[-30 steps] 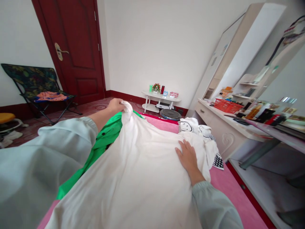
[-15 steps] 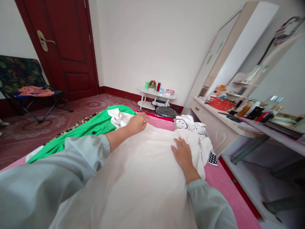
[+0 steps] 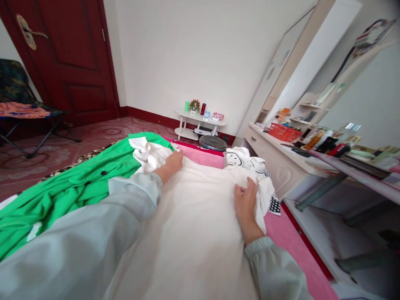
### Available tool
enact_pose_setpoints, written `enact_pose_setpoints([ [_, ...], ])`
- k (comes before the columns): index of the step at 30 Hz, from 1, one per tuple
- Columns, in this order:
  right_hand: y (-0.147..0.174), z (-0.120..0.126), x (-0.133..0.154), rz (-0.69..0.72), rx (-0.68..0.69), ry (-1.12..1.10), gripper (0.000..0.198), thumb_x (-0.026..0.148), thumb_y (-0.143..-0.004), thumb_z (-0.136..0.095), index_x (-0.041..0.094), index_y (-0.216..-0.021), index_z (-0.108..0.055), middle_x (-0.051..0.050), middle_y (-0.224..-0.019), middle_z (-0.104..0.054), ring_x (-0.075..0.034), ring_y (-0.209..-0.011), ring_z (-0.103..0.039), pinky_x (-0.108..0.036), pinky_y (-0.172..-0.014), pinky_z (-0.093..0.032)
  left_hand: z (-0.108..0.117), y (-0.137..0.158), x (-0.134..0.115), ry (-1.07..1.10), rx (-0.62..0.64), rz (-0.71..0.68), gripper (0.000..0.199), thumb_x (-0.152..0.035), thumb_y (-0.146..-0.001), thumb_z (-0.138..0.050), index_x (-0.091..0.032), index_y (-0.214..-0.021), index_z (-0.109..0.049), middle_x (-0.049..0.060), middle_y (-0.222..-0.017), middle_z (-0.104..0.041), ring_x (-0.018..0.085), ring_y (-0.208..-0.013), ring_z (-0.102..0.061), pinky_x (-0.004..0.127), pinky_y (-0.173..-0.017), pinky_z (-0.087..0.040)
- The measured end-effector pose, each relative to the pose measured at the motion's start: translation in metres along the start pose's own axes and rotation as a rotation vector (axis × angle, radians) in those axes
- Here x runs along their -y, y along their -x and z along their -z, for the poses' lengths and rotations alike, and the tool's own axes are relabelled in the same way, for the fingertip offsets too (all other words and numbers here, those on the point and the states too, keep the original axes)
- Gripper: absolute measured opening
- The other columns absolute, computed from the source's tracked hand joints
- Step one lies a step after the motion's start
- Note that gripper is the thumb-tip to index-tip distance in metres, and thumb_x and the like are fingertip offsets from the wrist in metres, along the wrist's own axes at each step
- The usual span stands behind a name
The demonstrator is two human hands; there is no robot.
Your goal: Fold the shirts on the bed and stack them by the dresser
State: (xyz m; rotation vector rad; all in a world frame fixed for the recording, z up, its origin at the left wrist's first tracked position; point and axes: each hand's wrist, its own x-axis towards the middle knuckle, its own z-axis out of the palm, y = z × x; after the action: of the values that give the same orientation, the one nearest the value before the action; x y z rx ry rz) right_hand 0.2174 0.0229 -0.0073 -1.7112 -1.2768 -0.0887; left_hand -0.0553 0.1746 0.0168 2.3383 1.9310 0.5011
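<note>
A long white garment is spread over the pink bed cover, its neck end away from me. At its upper left, by the bunched white sleeve, my left hand has its fingers closed on the cloth; the fingertips are partly hidden. My right hand is over the upper right part, its fingers bent and thumb apart, no cloth visibly gripped. White cloth with a smiley print and black-and-white checks lies beyond that hand. Left of the garment is a green buttoned garment.
A round dark-lidded object is just past the bed's far end. Behind it, a low white table holds small items. On the right, a dressing table carries a red basket and bottles. A folding chair stands left, near the door.
My left hand has closed at the garment's upper left edge. My right hand's fingers have bent from lying flatter. The view has turned slightly, showing more of the green garment.
</note>
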Motion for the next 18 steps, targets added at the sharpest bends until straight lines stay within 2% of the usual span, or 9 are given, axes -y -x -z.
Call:
enact_pose_setpoints([
  [4,-0.019,-0.002,-0.006,0.008,0.047,0.140,0.067,0.032,-0.081,-0.047,0.012,-0.142,-0.027,-0.020,-0.136,-0.041,-0.030,-0.110,-0.054,-0.043,-0.096,-0.041,-0.001,-0.006,0.003,0.026,0.031,-0.016,0.068,-0.007,-0.074,-0.053,-0.015,-0.140,-0.037,0.018,-0.117,-0.061,0.030,-0.109,-0.059,0.037,-0.090,-0.047],
  [7,-0.043,-0.004,-0.007,-0.013,0.148,0.215,0.068,0.028,-0.079,-0.049,0.015,-0.142,-0.029,-0.018,-0.133,-0.045,-0.031,-0.114,-0.053,-0.042,-0.094,-0.042,-0.001,-0.006,0.005,0.062,0.009,0.002,0.066,-0.006,-0.073,-0.055,-0.015,-0.137,-0.040,0.017,-0.118,-0.060,0.029,-0.109,-0.060,0.035,-0.090,-0.047],
  [12,-0.072,-0.005,-0.003,-0.003,0.242,0.334,0.079,0.023,-0.073,-0.056,0.015,-0.145,-0.026,-0.016,-0.142,-0.040,-0.031,-0.120,-0.049,-0.041,-0.097,-0.041,-0.009,0.007,0.008,0.151,-0.110,0.028,0.048,-0.009,-0.075,-0.054,-0.013,-0.122,-0.052,0.016,-0.120,-0.058,0.026,-0.113,-0.056,0.033,-0.095,-0.044],
  [14,-0.077,-0.005,-0.005,0.020,0.264,0.327,0.083,0.023,-0.071,-0.059,0.017,-0.146,-0.023,-0.015,-0.140,-0.044,-0.030,-0.118,-0.051,-0.040,-0.096,-0.041,-0.012,0.013,0.010,0.197,-0.149,0.015,0.039,-0.015,-0.075,-0.057,-0.014,-0.115,-0.057,0.013,-0.117,-0.061,0.025,-0.113,-0.055,0.032,-0.097,-0.042],
  [16,-0.082,-0.004,-0.008,0.032,0.305,0.300,0.076,0.024,-0.070,-0.060,0.016,-0.141,-0.035,-0.013,-0.126,-0.058,-0.027,-0.108,-0.058,-0.037,-0.091,-0.044,-0.011,0.017,0.011,0.247,-0.167,0.006,0.030,-0.021,-0.074,-0.060,-0.015,-0.104,-0.062,0.009,-0.107,-0.066,0.024,-0.106,-0.059,0.030,-0.092,-0.045],
  [18,-0.090,-0.002,-0.013,0.032,0.365,0.273,0.053,0.025,-0.070,-0.059,0.013,-0.121,-0.058,-0.010,-0.096,-0.070,-0.023,-0.089,-0.064,-0.032,-0.082,-0.047,-0.005,0.017,0.010,0.297,-0.183,0.016,0.023,-0.025,-0.074,-0.061,-0.016,-0.095,-0.064,0.007,-0.094,-0.068,0.023,-0.094,-0.063,0.029,-0.084,-0.048],
])
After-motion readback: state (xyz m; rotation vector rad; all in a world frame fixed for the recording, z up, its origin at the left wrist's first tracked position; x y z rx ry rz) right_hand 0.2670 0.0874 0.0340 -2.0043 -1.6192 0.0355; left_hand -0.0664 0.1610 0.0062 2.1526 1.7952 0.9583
